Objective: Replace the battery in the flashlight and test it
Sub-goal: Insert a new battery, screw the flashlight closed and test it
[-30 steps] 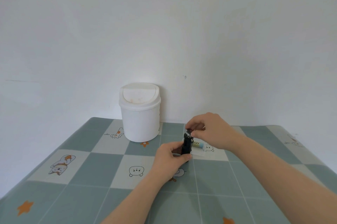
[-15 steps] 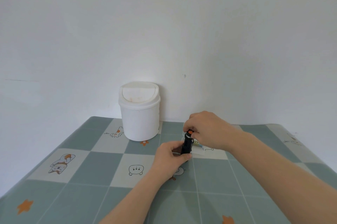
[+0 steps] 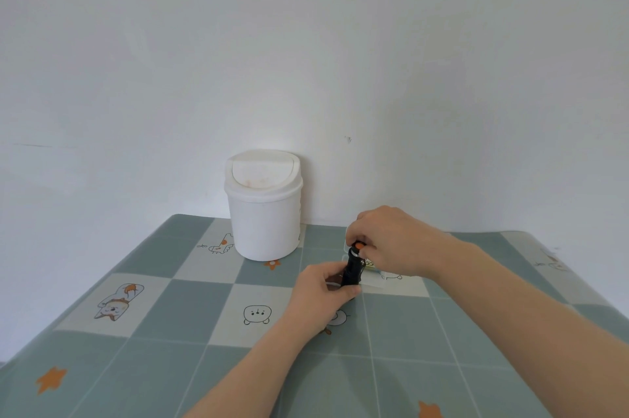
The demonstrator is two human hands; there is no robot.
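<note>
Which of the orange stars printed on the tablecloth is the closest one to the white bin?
The small orange star printed right at the foot of the white bin, touching its base. The other stars lie along the tablecloth's near edge, far from it.

- Your left hand [image 3: 323, 288] grips the lower part of the black flashlight [image 3: 352, 269], which stands almost upright on the desk [image 3: 170, 332].
- Your right hand [image 3: 391, 240] closes on its orange-tipped top end.
- Just behind the flashlight lies a small battery [image 3: 370, 263].
- A white bin [image 3: 263, 206] stands near the wall.
</note>
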